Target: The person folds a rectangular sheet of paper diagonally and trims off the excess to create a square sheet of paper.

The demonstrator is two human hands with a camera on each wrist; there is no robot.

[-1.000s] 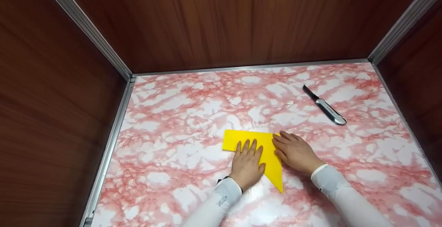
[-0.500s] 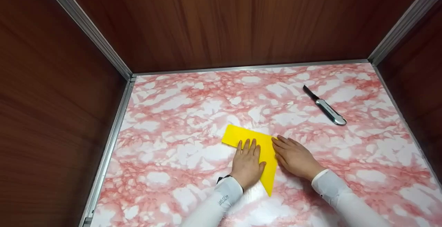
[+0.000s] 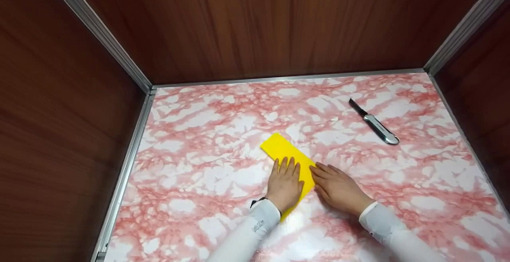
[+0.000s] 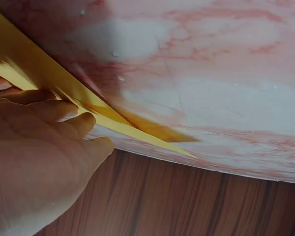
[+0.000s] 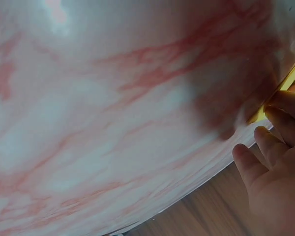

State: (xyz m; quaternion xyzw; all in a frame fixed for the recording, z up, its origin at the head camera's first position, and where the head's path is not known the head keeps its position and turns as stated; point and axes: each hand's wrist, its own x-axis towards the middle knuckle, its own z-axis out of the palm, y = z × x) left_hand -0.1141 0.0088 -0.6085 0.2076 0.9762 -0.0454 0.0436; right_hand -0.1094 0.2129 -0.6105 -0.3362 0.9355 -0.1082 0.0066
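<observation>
A folded yellow paper [image 3: 285,147] lies aslant on the table in the head view, one arm of it reaching up and left, the other down toward the left wrist. My left hand [image 3: 284,184] rests on it with straight, spread fingers and covers part of it. At its right corner, the fingertips of my right hand [image 3: 340,190] touch the edge, fingers extended. Up close in the left wrist view, the yellow paper [image 4: 54,73] shows a raised long edge. Only a small strip of yellow paper [image 5: 258,115] appears beside the fingers in the right wrist view.
A utility knife [image 3: 376,124] with its dark blade out lies at the back right. The table [image 3: 191,146] has a red and white marbled surface. Brown wood-look panels [image 3: 255,27] with metal edging enclose it at the back and sides.
The yellow paper has turned clockwise under my left hand: its far end swung up and right, its pointed end left. My right hand shifted slightly left and nearer; my left stayed nearly in place.
</observation>
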